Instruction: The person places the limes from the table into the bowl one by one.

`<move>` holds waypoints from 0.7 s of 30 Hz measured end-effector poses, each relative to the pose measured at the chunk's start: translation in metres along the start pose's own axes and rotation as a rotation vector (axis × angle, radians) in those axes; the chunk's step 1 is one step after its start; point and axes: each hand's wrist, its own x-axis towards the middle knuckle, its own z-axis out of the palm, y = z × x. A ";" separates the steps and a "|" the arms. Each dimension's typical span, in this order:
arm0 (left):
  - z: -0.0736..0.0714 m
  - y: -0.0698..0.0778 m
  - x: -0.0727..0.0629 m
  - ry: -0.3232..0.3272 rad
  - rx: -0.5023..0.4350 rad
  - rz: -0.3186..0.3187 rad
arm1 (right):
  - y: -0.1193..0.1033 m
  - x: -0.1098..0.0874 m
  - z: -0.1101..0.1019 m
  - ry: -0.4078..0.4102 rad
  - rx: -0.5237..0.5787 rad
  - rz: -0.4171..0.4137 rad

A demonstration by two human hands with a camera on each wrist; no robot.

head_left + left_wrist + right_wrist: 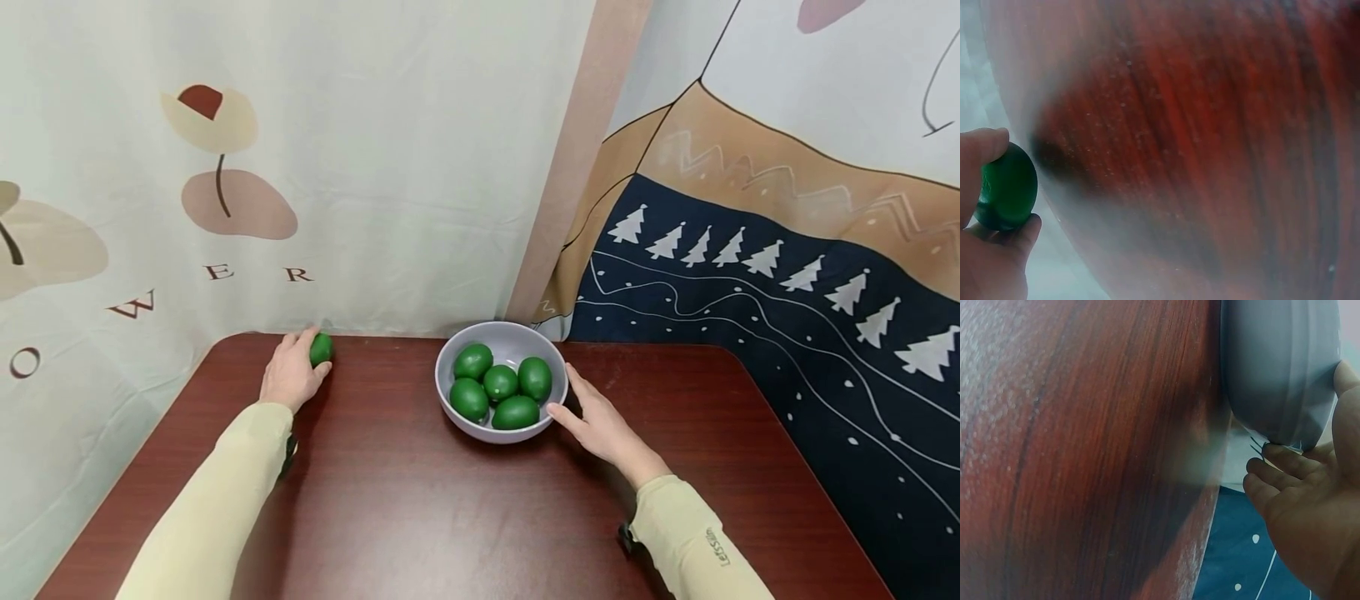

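Observation:
On the table's far left, my left hand (pixel 291 371) holds a green lime (pixel 321 349) between thumb and fingers. The left wrist view shows this smooth lime (pixel 1011 187) pinched, lifted off the table or near its edge; I cannot tell which. Right of centre stands a grey bowl (pixel 513 340) with several green limes (pixel 500 382) inside. My right hand (pixel 603 425) rests against the bowl's right side, thumb near the rim. In the right wrist view its extended fingers (pixel 1288 464) touch the outer wall of the bowl (pixel 1279 369).
A reddish-brown wooden table (pixel 405 508) lies under both hands, its back edge close to a pale printed curtain (pixel 405 167). To the right hangs a dark blue cloth (pixel 697 308) with white trees. Both forearms reach in from the front.

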 end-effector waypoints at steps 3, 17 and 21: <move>-0.002 0.001 0.000 0.005 -0.009 -0.008 | 0.000 0.000 0.000 0.010 -0.005 -0.012; -0.005 0.007 -0.006 0.020 -0.030 0.004 | 0.002 0.000 0.002 0.009 0.003 -0.009; -0.005 0.011 -0.005 0.027 -0.032 0.011 | 0.001 0.000 0.001 0.010 0.000 -0.014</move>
